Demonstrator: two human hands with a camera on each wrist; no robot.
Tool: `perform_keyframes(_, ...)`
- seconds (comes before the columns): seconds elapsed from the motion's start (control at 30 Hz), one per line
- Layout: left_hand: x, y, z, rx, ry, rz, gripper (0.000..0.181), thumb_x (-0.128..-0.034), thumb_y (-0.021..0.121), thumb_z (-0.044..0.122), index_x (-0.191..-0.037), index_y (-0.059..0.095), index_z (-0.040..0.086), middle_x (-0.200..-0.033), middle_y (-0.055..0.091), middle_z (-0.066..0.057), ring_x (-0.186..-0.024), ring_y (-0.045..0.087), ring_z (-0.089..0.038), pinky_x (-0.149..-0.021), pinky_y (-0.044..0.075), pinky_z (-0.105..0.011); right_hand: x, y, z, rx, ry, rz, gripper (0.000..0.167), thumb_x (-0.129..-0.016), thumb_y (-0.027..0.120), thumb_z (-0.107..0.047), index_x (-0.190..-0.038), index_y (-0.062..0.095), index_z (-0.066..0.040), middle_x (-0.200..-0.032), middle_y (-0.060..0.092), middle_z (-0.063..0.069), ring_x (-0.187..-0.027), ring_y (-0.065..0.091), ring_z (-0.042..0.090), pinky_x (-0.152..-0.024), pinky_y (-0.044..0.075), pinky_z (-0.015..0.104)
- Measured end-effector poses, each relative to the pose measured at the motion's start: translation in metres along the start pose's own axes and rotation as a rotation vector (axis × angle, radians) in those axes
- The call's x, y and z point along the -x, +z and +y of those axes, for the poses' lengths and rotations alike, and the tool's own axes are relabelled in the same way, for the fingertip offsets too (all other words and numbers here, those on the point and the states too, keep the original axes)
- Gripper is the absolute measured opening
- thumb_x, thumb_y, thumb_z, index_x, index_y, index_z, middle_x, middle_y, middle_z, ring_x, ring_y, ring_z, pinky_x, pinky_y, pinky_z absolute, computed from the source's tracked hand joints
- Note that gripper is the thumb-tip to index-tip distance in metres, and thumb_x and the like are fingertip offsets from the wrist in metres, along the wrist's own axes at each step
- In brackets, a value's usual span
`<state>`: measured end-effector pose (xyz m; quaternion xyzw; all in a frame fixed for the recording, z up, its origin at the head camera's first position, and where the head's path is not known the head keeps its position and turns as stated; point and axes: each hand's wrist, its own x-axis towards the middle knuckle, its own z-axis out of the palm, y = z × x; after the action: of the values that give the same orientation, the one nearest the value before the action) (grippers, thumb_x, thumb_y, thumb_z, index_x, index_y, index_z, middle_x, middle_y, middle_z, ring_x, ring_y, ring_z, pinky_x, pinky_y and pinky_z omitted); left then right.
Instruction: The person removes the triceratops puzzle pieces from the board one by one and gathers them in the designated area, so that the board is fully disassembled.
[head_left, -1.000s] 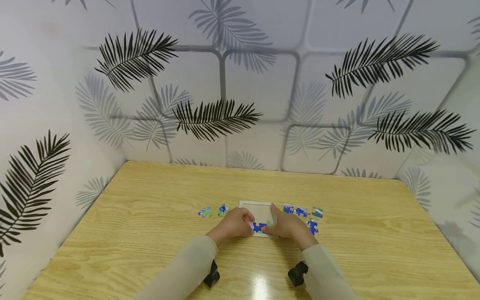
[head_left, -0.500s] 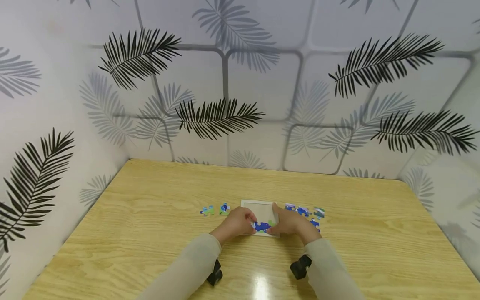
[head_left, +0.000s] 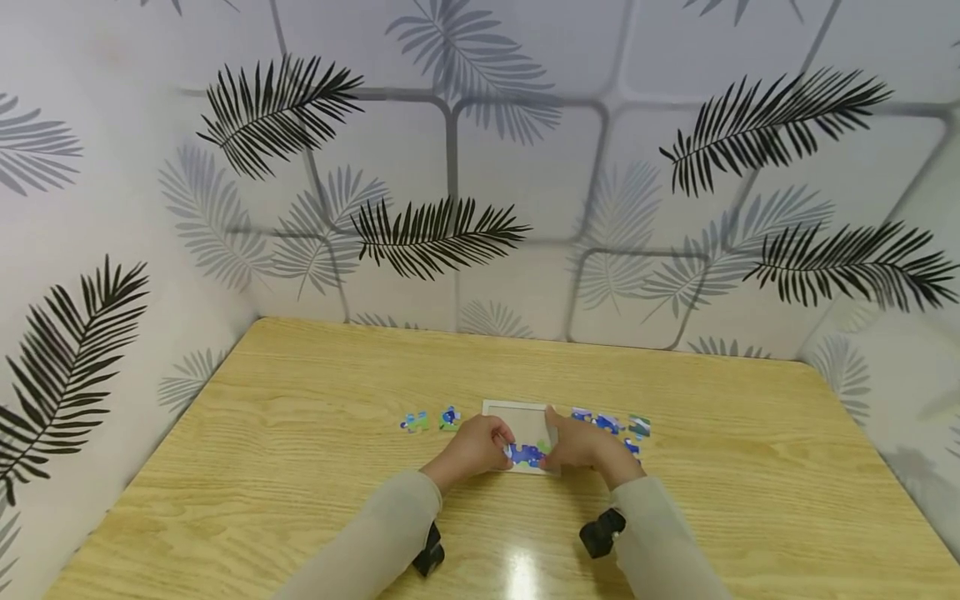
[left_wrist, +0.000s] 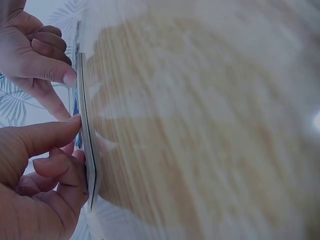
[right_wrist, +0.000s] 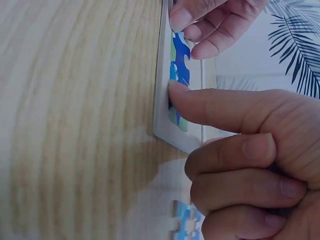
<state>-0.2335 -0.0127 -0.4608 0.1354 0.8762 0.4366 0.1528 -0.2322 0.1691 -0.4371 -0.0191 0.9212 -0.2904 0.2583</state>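
Observation:
A shallow jigsaw tray with a pale rim lies on the table between both hands. Along its near side sit blue and green puzzle pieces, also visible as a strip of pieces in the right wrist view. My left hand is at the tray's near left corner, thumb and fingertips closing around a piece there. In the left wrist view that hand touches the tray's edge. My right hand holds the tray's right side, its thumb pressing on the pieces and its other fingers curled.
To the left of the tray lie two loose pieces, one green and one blue and green. Several more pieces lie to the right, partly behind the right hand. A patterned wall rises behind the wooden table.
The view has shifted slightly. The right thumb has moved a little to the right along the pieces, and more of the blue row shows. The left hand keeps its place at the tray's corner.

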Motion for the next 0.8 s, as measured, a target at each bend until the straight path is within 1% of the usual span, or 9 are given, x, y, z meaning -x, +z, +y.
perform_keyframes(0.1, -0.0006, 0.0003, -0.0009, 0.0, 0.01, 0.009, 0.024, -0.068, 0.078, -0.007, -0.083, 0.063, 0.005, -0.069, 0.048, 0.001, -0.062, 0.043, -0.013, -0.055, 0.037, -0.022, 0.0003, -0.0002, -0.0006, -0.019, 0.008, 0.009, 0.083, -0.085, 0.069, -0.012, -0.15, 0.017, -0.004, -0.149, 0.028, 0.024, -0.136, 0.026, 0.04, -0.108, 0.023, 0.056)
perform_keyframes(0.2, -0.0004, 0.0007, -0.0008, -0.005, 0.016, 0.013, 0.024, -0.0678, 0.077, -0.007, -0.082, 0.062, 0.005, -0.07, 0.049, 0.0, -0.063, 0.044, -0.013, -0.056, 0.038, -0.023, 0.0015, -0.0006, -0.0014, -0.016, 0.021, 0.017, 0.079, -0.086, 0.066, -0.011, -0.149, 0.019, -0.004, -0.148, 0.029, 0.024, -0.136, 0.027, 0.041, -0.107, 0.024, 0.057)
perform_keyframes(0.3, 0.0005, 0.0003, 0.0, -0.005, 0.023, 0.015, 0.024, -0.0681, 0.077, -0.008, -0.082, 0.062, 0.005, -0.07, 0.05, 0.0, -0.063, 0.045, -0.013, -0.056, 0.038, -0.022, 0.0027, -0.0013, -0.0021, -0.012, 0.031, 0.02, 0.078, -0.086, 0.066, -0.012, -0.149, 0.021, -0.004, -0.148, 0.029, 0.025, -0.135, 0.028, 0.042, -0.105, 0.026, 0.058)
perform_keyframes(0.47, 0.0012, -0.0004, -0.001, 0.02, 0.041, 0.02, 0.021, -0.0703, 0.074, -0.008, -0.083, 0.062, 0.003, -0.07, 0.051, -0.001, -0.064, 0.046, -0.013, -0.056, 0.039, -0.022, 0.0027, -0.0011, -0.0017, 0.011, 0.02, 0.032, 0.078, -0.086, 0.067, -0.012, -0.149, 0.022, -0.004, -0.146, 0.032, 0.025, -0.133, 0.031, 0.042, -0.105, 0.027, 0.057)
perform_keyframes(0.67, -0.0006, -0.002, -0.0041, 0.024, 0.047, 0.01, 0.016, -0.0762, 0.063, -0.009, -0.085, 0.062, 0.004, -0.07, 0.058, -0.002, -0.062, 0.048, -0.012, -0.055, 0.038, -0.021, 0.0016, 0.0001, -0.0021, 0.022, 0.032, 0.038, 0.077, -0.086, 0.067, -0.012, -0.149, 0.023, -0.004, -0.145, 0.033, 0.025, -0.133, 0.032, 0.042, -0.105, 0.027, 0.057)
perform_keyframes(0.8, 0.0003, -0.0035, -0.0038, 0.031, 0.07, 0.005, 0.015, -0.0777, 0.06, -0.009, -0.085, 0.062, 0.004, -0.07, 0.057, -0.001, -0.061, 0.047, -0.011, -0.053, 0.037, -0.02, 0.0029, 0.0, -0.0027, 0.02, 0.027, 0.035, 0.078, -0.086, 0.067, -0.012, -0.149, 0.022, -0.004, -0.145, 0.033, 0.026, -0.133, 0.032, 0.041, -0.105, 0.027, 0.056)
